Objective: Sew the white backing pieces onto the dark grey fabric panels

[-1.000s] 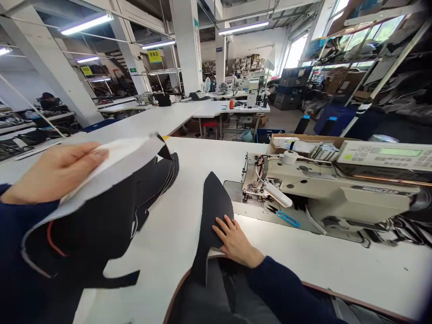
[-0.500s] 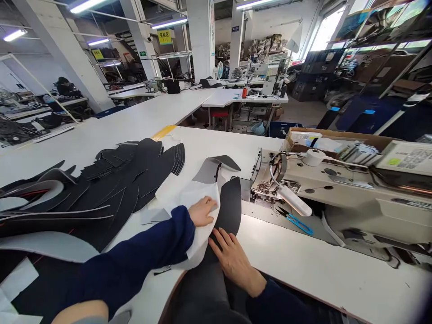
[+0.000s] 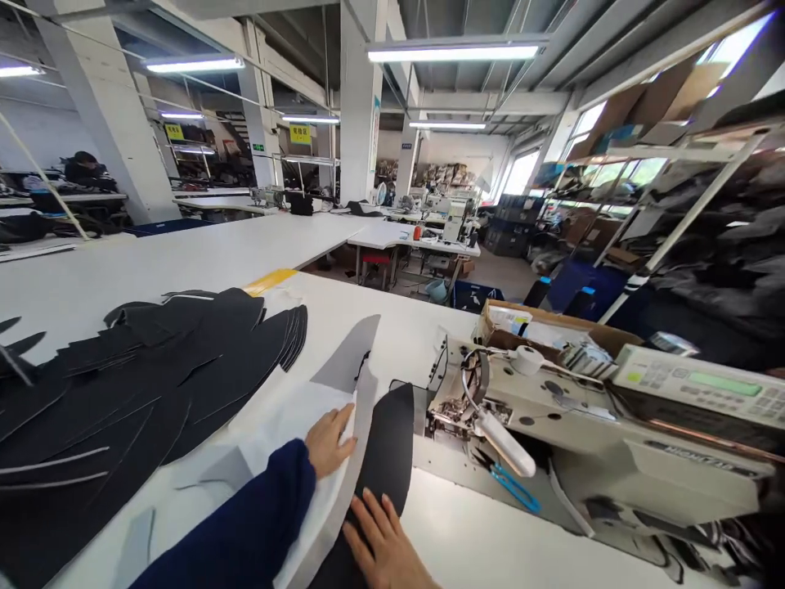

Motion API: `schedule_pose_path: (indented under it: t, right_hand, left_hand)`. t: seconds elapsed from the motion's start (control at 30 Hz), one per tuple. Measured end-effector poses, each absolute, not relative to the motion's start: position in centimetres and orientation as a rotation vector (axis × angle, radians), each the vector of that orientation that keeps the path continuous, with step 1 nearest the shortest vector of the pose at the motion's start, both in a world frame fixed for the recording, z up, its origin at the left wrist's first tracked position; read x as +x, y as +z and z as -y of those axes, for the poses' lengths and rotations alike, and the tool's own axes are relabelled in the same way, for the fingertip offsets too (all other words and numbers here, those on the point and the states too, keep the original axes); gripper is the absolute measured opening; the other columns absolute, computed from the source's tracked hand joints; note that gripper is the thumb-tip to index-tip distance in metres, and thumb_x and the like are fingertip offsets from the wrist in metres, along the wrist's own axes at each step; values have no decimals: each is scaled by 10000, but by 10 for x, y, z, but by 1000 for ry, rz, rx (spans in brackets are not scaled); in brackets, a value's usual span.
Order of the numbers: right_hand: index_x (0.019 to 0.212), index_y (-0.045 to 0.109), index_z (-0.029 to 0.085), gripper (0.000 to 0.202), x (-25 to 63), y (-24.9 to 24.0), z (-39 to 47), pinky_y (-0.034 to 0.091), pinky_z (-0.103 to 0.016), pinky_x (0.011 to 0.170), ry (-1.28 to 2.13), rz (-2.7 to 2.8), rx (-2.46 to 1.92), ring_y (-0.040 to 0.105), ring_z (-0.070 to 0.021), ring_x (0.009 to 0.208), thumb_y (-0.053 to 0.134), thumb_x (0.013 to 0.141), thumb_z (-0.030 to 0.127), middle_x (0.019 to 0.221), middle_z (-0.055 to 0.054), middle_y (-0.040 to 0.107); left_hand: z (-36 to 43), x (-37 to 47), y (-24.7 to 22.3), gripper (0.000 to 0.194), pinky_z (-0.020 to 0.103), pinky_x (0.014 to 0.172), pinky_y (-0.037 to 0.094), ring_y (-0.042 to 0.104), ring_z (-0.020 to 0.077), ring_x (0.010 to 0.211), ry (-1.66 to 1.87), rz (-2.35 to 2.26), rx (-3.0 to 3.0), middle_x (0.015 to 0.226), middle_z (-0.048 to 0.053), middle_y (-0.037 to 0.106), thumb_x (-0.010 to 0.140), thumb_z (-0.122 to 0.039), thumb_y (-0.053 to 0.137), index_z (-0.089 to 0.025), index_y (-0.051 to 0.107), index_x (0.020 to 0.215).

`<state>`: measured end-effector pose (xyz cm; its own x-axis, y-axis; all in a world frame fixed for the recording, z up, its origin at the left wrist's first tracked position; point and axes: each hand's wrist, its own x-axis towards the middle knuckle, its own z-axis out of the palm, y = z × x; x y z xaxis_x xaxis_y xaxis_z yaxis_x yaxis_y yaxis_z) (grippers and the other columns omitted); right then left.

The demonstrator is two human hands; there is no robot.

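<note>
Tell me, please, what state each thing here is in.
Left hand: fingers extended, on the white cloth
Right hand: fingers spread, on the black piece
White cloth: unfolded, partly covered
Dark pieces: overlapping, piled
Scissors: lying down, blades apart
Cardboard box: open, holding items
Display: lit
Ceiling light: on

Black panel (image 3: 392, 442): matt, smooth, cloth-like face
White-and-grey piece (image 3: 298, 409): soft, matt, cloth-like
Stacked dark pieces (image 3: 141, 368): matt, cloth-like, with thin pale cut edges
Tabletop (image 3: 454, 523): smooth, white, faintly glossy
Yellow strip (image 3: 270, 282): glossy, looks like plastic
Sewing machine (image 3: 693, 483): smooth, cream-painted, apparently metal; bare, shiny metal parts at the head end
Control panel (image 3: 724, 386): smooth, pale plastic
Thread snips (image 3: 515, 488): blue, plastic-looking handles, dark metal blades
Open box (image 3: 491, 323): matt brown cardboard
Sleeve (image 3: 245, 523): soft, matt, navy cloth
</note>
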<state>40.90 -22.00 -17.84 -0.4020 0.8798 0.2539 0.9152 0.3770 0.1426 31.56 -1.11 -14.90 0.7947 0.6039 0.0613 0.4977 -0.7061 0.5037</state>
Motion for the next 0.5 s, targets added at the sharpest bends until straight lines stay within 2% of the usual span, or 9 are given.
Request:
schedule_pose_path:
  t: [0.03,0.1,0.13,0.2,0.3,0.4,0.5]
  right_hand:
    - [1238,522,221,346,414,-160,220,446,-399,939,-457,2501,-1572,518,-254,1165,519,902,306,1263,-109,572]
    - [1138,565,268,234,430,-100,218,475,-322,885,-471,2511,-1408,584,-180,1044,445,945,322,1152,-46,638]
    - [1109,575,236,242,443,-60,215,491,-314,847,-491,2394,-1432,606,-172,959,411,951,318,1062,-54,662]
    - [1195,536,186,329,483,24,201,499,-328,798,-592,2233,-1680,610,-182,893,330,938,167,980,-95,655]
    - [1149,580,169,365,564,119,154,477,-343,603,-982,1943,-2148,592,-196,639,285,938,209,736,-87,611]
    - [883,649,119,443,636,150,95,408,-291,500,-938,1916,-2395,412,-104,344,250,965,292,443,33,403]
    - [771,639,140,429,658,147,66,403,-274,505,-909,1971,-2416,378,-92,322,315,967,341,414,55,367]
  left_hand:
    - [12,314,-153,604,327,919,411,526,230,1047,338,-834,2501,1113,102,553,823,-326,481,-162,359,1392]
    - [14,313,-160,578,323,894,424,522,228,1054,388,-842,2501,1120,93,559,821,-314,476,-176,386,1375]
    - [15,313,-163,549,325,877,430,524,229,1044,408,-828,2519,1108,91,568,829,-307,462,-182,408,1361]
    - [15,314,-167,489,351,870,427,521,240,1026,469,-775,2588,1084,91,585,848,-311,436,-196,463,1323]
    - [12,314,-171,485,443,952,358,459,291,1123,642,-753,2691,1220,107,541,851,-351,453,-230,483,1320]
    - [9,313,-173,583,460,962,331,398,313,1186,718,-795,2677,1352,101,444,821,-365,504,-272,401,1387]
    - [6,313,-171,619,398,874,377,453,272,1075,609,-755,2615,1236,99,506,802,-318,510,-277,371,1403]
